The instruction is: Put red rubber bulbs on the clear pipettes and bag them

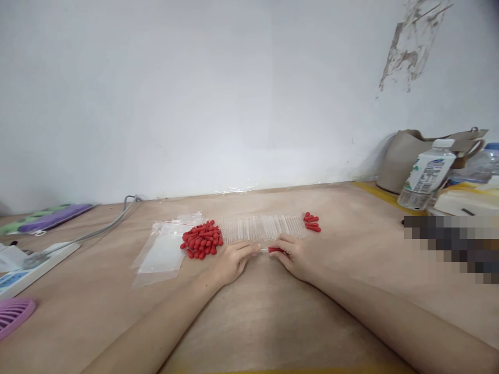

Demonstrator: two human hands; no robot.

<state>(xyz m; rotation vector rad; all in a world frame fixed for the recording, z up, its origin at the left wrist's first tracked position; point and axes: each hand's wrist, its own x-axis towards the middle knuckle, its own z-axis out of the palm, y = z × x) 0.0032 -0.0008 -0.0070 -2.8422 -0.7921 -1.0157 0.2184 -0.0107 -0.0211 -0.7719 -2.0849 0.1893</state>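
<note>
Between the fingertips of my left hand (236,259) is a thin clear dropper tube (264,250), pinched near its left end. My right hand (294,255) grips a red rubber bulb (276,250), which meets the tube's right end; how far the tube goes in is hidden. Just beyond both hands lies a row of clear dropper tubes (253,227), side by side on the table. A heap of red rubber bulbs (201,239) sits left of the row, beside my left hand. Several more red bulbs (312,222) lie at the row's right end, some apparently fitted on tubes.
Clear plastic bags (161,254) lie left of the heap. Further left are a power strip (42,265) with a grey cable (105,228), a purple-green packet (54,217) and a pink plastic item (15,314). A bottle (427,176) and a beige bag (395,161) stand at the right.
</note>
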